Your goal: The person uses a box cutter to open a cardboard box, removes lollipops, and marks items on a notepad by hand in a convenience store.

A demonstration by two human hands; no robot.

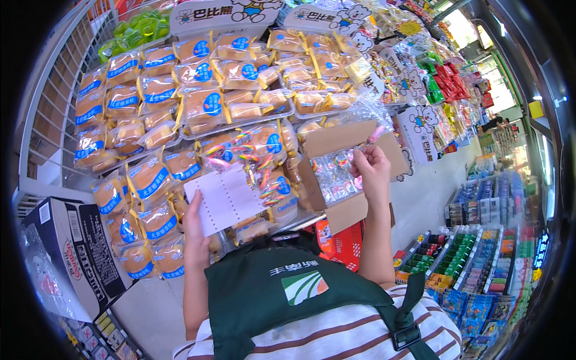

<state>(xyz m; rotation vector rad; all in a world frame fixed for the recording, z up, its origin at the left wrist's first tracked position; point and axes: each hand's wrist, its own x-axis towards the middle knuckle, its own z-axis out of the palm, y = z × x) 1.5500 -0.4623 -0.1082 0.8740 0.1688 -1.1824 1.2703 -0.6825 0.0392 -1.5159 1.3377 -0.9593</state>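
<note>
My left hand [196,227] grips the near left edge of a white display card [225,198] with dotted rows of small holes. Striped, twist-shaped lollipops [265,173] in clear wrappers stand along the card's far side. Over an open cardboard box [335,213] is my right hand [372,168], its fingers pinched together. A pink wrapped lollipop [377,133] sticks up from those fingertips; its stick is mostly hidden. Inside the box lie more candies in clear wrappers [335,175], with some pink and rainbow colours showing.
Packaged cakes [202,105] fill trays before me. A red plastic basket [346,245] is beneath the box. White wire fencing [45,103] borders the left, above a black-and-white carton [81,256]. Shelves of small goods [454,252] stand at right.
</note>
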